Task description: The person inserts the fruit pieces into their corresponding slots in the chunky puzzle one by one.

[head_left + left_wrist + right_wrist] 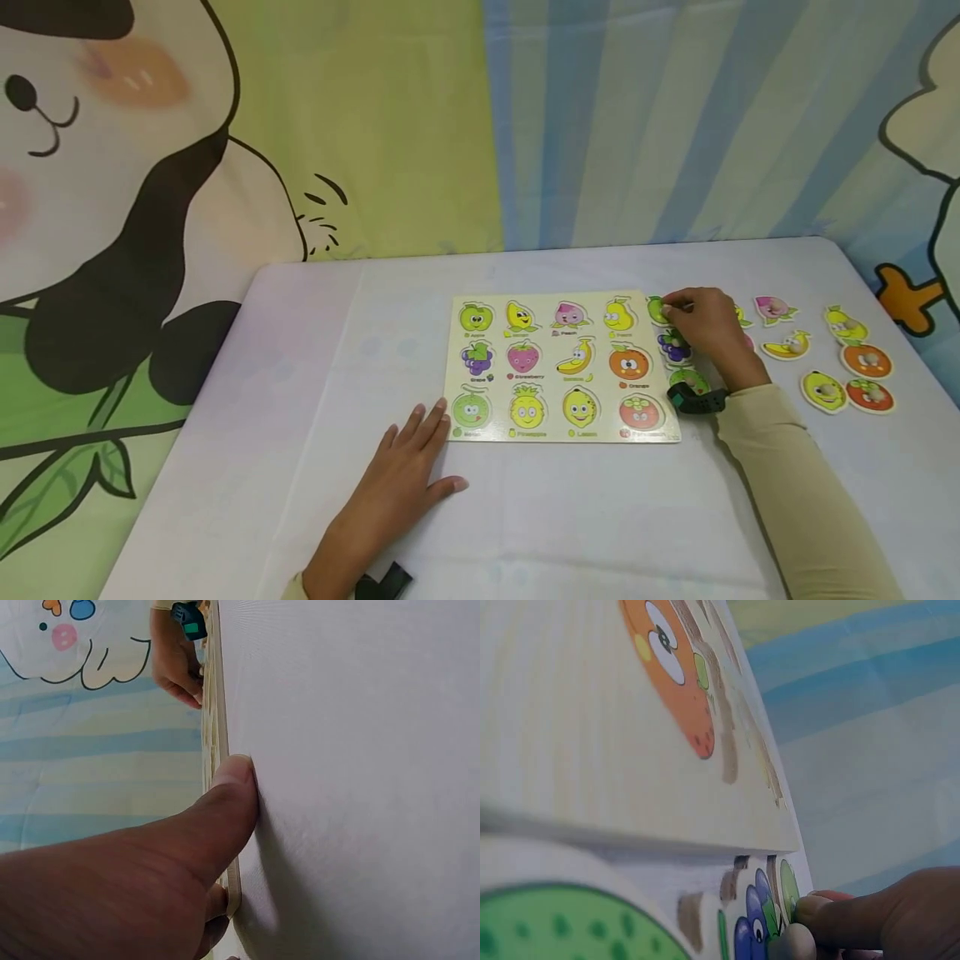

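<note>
My right hand is at the upper right corner of the wooden fruit puzzle board. Its thumb and fingers pinch a green apple piece, whose edge also shows as a green apple piece in the right wrist view. Just below lie a purple grape piece and a green melon piece, partly behind the wrist strap. My left hand rests with fingers spread at the board's lower left corner, fingertips right at the edge. In the left wrist view its thumb lies along the board's side.
Farther right on the white table lie several loose pieces: a peach, a banana, a pear, an orange, a lemon and a tomato. A printed cloth hangs behind the table.
</note>
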The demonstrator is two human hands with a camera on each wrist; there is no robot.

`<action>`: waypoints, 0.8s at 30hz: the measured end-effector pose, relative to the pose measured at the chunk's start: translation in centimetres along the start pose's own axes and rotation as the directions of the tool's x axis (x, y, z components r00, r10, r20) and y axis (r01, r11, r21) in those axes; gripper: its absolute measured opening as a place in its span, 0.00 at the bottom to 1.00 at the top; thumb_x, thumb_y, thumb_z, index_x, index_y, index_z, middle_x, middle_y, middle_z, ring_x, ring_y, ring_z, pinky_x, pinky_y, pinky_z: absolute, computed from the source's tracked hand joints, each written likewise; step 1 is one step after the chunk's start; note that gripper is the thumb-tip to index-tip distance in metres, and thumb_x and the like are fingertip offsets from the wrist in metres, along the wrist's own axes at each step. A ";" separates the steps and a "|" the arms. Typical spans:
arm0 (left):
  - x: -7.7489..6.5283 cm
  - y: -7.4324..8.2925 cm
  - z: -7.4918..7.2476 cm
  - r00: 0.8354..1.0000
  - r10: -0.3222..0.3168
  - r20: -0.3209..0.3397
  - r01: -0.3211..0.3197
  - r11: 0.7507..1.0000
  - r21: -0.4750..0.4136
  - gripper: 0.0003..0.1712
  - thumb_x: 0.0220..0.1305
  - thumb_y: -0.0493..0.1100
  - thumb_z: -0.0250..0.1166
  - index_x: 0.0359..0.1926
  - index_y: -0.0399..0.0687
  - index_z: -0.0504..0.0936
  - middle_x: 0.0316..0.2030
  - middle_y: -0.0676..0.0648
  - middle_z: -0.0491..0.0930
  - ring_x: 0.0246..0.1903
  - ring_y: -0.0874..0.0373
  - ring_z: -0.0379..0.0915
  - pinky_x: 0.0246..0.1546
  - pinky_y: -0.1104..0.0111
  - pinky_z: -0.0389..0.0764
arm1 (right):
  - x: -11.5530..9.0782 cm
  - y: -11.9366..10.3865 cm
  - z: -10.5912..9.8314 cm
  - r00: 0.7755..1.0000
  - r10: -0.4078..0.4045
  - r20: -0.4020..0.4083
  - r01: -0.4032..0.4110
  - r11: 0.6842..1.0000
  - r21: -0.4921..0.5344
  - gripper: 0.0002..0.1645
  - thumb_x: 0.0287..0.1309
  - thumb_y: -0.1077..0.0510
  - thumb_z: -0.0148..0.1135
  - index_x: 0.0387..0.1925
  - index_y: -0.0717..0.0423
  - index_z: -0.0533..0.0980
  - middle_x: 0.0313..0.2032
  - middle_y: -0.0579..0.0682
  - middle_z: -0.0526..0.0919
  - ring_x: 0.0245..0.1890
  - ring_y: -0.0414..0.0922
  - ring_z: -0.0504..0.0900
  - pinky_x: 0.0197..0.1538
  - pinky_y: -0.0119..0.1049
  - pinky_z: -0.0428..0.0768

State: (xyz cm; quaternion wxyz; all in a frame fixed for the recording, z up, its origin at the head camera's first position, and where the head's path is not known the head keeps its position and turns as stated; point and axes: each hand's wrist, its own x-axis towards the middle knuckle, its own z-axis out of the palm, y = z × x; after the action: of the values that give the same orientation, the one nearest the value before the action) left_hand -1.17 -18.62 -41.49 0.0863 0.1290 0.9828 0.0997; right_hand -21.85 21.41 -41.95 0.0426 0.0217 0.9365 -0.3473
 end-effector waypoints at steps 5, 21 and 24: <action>0.1 0.0 0.0 1.000 0.000 0.000 0.000 1.000 0.015 0.53 0.54 0.65 0.68 0.73 0.43 0.60 0.74 0.46 0.52 0.72 0.42 0.46 0.65 0.42 0.57 | -0.4 -0.2 -0.5 0.999 -0.016 -0.042 0.015 1.000 -0.015 0.18 0.69 0.61 0.54 0.54 0.68 0.77 0.51 0.69 0.76 0.47 0.61 0.74 0.46 0.55 0.76; -0.1 -0.1 0.1 1.000 0.015 -0.019 -0.014 1.000 0.024 0.52 0.55 0.65 0.67 0.72 0.42 0.62 0.73 0.45 0.54 0.72 0.42 0.47 0.65 0.42 0.58 | 2.9 2.6 1.7 0.988 -0.082 -0.132 0.095 0.991 0.095 0.24 0.65 0.41 0.58 0.51 0.51 0.82 0.43 0.52 0.82 0.38 0.48 0.79 0.33 0.36 0.78; 0.0 0.0 0.1 1.000 0.014 -0.017 -0.013 1.000 0.017 0.52 0.55 0.65 0.67 0.72 0.42 0.62 0.74 0.45 0.54 0.72 0.42 0.47 0.65 0.42 0.57 | 0.9 -0.3 0.6 0.991 -0.089 -0.099 0.105 0.980 0.169 0.22 0.66 0.45 0.60 0.51 0.56 0.81 0.45 0.56 0.82 0.40 0.48 0.80 0.32 0.36 0.78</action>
State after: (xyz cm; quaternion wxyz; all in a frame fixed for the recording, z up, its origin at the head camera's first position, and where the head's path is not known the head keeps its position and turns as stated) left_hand -1.10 -18.61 -41.62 0.0762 0.1356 0.9835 0.0929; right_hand -22.71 20.76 -42.29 -0.0191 -0.0044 0.9035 -0.4280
